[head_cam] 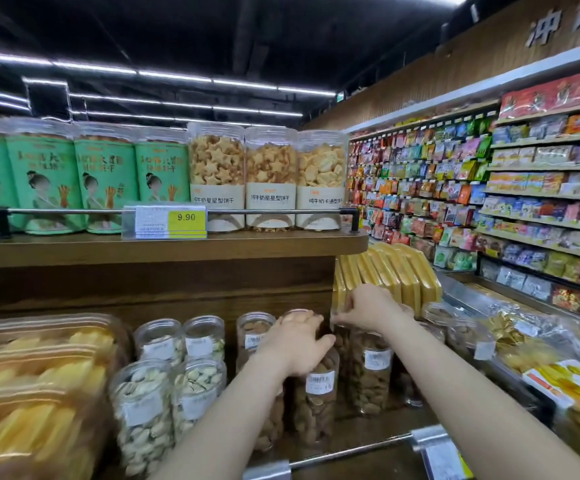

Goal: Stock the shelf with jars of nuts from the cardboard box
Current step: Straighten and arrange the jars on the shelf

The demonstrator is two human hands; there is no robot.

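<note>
Both my hands are out over the lower shelf. My left hand sits on top of a jar of brown nuts, fingers curled round its lid and upper part, so it grips that jar. The jar stands upright on the shelf, in the front row, a white label facing me.

My right hand reaches further back, fingers bent down and pinching at the top of another jar behind the first; the lid is mostly hidden under the fingers, so I read it as a grip on that jar's top, blurred though. Just right of the gripped jars stands a third brown nut jar, upright, label forward.

Left of my left arm are four jars of pistachios, two front, two back, all upright. Far left, clear tubs of yellow snacks are stacked.

Upper shelf: green tins at left, three clear biscuit jars at right, behind a metal rail with a yellow price tag reading 9.90.

Yellow flat boxes lean in a row behind my right hand. The aisle wall at right is packed with snack bags. No cardboard box in view.
</note>
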